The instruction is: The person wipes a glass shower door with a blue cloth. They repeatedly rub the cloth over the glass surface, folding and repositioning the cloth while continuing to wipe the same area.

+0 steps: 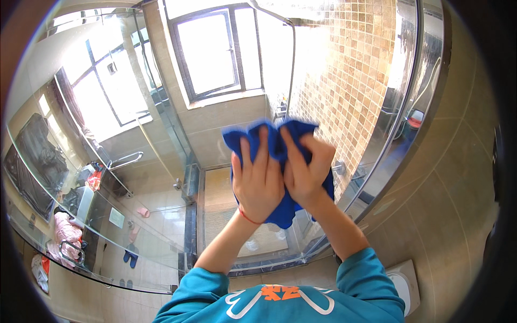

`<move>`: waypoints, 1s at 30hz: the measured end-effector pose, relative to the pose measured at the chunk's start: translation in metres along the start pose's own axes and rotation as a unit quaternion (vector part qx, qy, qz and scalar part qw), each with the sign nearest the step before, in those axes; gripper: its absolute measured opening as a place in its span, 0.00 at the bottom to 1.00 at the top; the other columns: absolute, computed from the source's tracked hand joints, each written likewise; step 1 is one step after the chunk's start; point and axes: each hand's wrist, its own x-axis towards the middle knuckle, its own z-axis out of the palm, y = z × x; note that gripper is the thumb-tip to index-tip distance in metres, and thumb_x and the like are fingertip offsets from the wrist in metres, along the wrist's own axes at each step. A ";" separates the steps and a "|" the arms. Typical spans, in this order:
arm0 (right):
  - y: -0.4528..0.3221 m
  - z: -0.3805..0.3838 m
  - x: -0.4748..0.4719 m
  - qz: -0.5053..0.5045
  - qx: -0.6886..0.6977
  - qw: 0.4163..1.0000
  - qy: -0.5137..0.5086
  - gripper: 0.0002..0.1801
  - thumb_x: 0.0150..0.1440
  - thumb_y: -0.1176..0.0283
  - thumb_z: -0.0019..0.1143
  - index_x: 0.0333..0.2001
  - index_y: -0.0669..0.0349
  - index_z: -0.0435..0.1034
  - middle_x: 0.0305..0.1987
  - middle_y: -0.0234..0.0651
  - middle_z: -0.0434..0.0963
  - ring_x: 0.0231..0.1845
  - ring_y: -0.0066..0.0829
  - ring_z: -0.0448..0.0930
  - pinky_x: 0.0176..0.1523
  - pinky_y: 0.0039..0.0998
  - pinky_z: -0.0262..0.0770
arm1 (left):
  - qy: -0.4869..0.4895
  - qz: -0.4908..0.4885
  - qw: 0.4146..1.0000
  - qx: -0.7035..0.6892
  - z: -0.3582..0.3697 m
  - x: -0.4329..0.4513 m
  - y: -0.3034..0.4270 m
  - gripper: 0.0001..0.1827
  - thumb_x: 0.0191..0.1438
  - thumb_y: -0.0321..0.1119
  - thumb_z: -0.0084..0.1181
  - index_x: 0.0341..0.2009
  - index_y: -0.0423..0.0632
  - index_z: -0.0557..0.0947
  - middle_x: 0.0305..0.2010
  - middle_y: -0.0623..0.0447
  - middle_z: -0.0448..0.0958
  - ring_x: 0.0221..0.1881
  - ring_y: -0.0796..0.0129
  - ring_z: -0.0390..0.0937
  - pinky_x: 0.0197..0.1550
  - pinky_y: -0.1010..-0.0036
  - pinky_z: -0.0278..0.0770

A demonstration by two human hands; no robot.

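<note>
Both of my hands are on a blue cloth (282, 212), spread in front of my chest at what looks like the clear glass panel (299, 246) of a shower enclosure. My left hand (258, 183) lies over the cloth's left half, fingers pointing up, a thin red cord round the wrist. Close beside it, my right hand (307, 169) bunches the right half, with its fingers bent into the folds. The cloth's upper edge ripples between the fingertips, and its lower corner hangs below the wrists. Slight blur covers the hands.
A mosaic-tiled wall (355, 76) with a shower pipe (292, 72) rises beyond the glass. Left stands a glass door with a metal handle (127, 160). Blue slippers (130, 257) lie on the tiled floor; a toilet (404, 284) is at lower right. A window (208, 52) is behind.
</note>
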 end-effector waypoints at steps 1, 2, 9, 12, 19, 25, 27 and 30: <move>-0.001 0.000 -0.023 0.001 -0.006 1.000 -0.003 0.24 0.43 0.74 0.58 0.47 0.58 0.79 0.42 0.32 0.69 0.41 0.32 0.67 0.44 0.30 0.63 | -0.009 0.002 1.000 -0.001 0.006 -0.024 0.002 0.09 0.56 0.35 0.48 0.29 0.46 0.78 0.60 0.40 0.73 0.59 0.38 0.69 0.61 0.51 0.58; -0.001 0.002 -0.046 0.003 -0.002 1.000 -0.005 0.24 0.43 0.74 0.58 0.48 0.59 0.79 0.41 0.32 0.70 0.41 0.32 0.67 0.44 0.30 0.63 | -0.028 -0.001 1.000 0.000 0.013 -0.051 0.004 0.10 0.56 0.36 0.47 0.28 0.46 0.78 0.58 0.41 0.75 0.54 0.40 0.72 0.57 0.53 0.61; 0.015 0.002 -0.196 -0.030 0.086 0.992 -0.087 0.20 0.39 0.73 0.61 0.40 0.59 0.80 0.27 0.28 0.70 0.24 0.26 0.71 0.25 0.27 0.65 | -0.106 0.127 0.985 0.052 0.048 -0.226 0.003 0.17 0.57 0.47 0.49 0.44 0.51 0.80 0.53 0.40 0.75 0.59 0.36 0.66 0.64 0.50 0.49; 0.020 0.000 -0.224 -0.053 0.107 0.986 -0.115 0.18 0.41 0.73 0.61 0.40 0.59 0.80 0.28 0.28 0.69 0.22 0.25 0.71 0.22 0.25 0.64 | -0.100 0.146 0.984 0.031 0.050 -0.253 0.002 0.18 0.56 0.48 0.51 0.44 0.51 0.80 0.50 0.42 0.76 0.55 0.38 0.68 0.63 0.51 0.50; 0.009 -0.002 -0.108 -0.007 -0.028 0.999 -0.046 0.23 0.42 0.70 0.60 0.47 0.54 0.80 0.42 0.32 0.67 0.45 0.32 0.66 0.49 0.31 0.61 | -0.070 0.072 0.994 0.040 0.032 -0.116 -0.002 0.15 0.57 0.45 0.51 0.38 0.46 0.76 0.62 0.29 0.66 0.64 0.21 0.55 0.62 0.36 0.48; -0.008 0.009 -0.037 0.026 -0.020 0.999 0.030 0.22 0.47 0.70 0.57 0.48 0.51 0.79 0.43 0.29 0.69 0.44 0.30 0.66 0.48 0.32 0.60 | -0.004 -0.021 0.999 0.037 0.012 -0.048 -0.013 0.17 0.59 0.44 0.47 0.44 0.46 0.80 0.65 0.33 0.63 0.66 0.24 0.52 0.64 0.38 0.44; -0.015 0.009 -0.058 0.032 -0.024 0.999 -0.013 0.20 0.48 0.69 0.59 0.48 0.50 0.79 0.43 0.29 0.69 0.45 0.29 0.66 0.48 0.30 0.60 | -0.017 -0.014 0.999 0.034 0.014 -0.070 -0.013 0.19 0.60 0.44 0.45 0.47 0.45 0.79 0.66 0.30 0.61 0.68 0.21 0.47 0.66 0.37 0.40; -0.018 0.014 -0.092 0.003 0.017 0.999 -0.043 0.18 0.49 0.68 0.60 0.47 0.50 0.80 0.46 0.29 0.70 0.47 0.29 0.66 0.48 0.29 0.62 | -0.007 0.008 0.999 0.049 0.022 -0.108 -0.012 0.21 0.62 0.44 0.42 0.51 0.44 0.77 0.66 0.31 0.62 0.69 0.24 0.49 0.67 0.40 0.41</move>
